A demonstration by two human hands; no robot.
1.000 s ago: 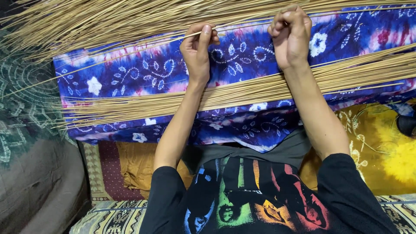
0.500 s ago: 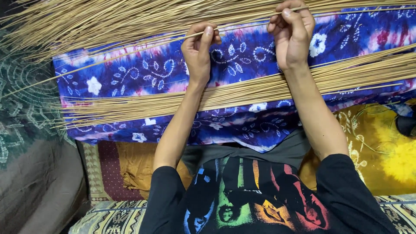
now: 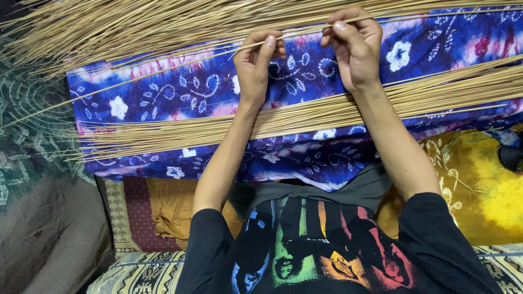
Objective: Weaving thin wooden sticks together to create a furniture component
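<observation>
A: Quick pass. What are your hands on?

B: Your left hand and right hand both pinch one thin stick, thumb against fingertips, closed on it. The stick runs slantwise across the top of the blue flowered cloth, low on the left, rising past the right hand towards the upper right corner.

A: Count?

B: Two hands, one stick held. Two masses of loose sticks: an upper pile fanned along the top edge of the view, and a lower bundle lying across the cloth under your wrists. Far too many sticks in either to count. One blue cloth, one yellow cloth at right, one grey cushion at lower left.

A: Edges?

B: The upper pile's tips splay out past the cloth's left edge and off the frame at top left. The lower bundle's left tips also stick out beyond the cloth's left edge; its right end leaves the frame. The cloth's near edge hangs down over your lap, above your black printed shirt.

A: Room to move?

B: Between the two masses there is an open band of bare cloth, and both your hands sit in it. The held stick lies just below the upper pile; I cannot tell whether it touches it. Your forearms cross over the lower bundle. To the left of the left hand the band stays open up to the cloth's edge.
</observation>
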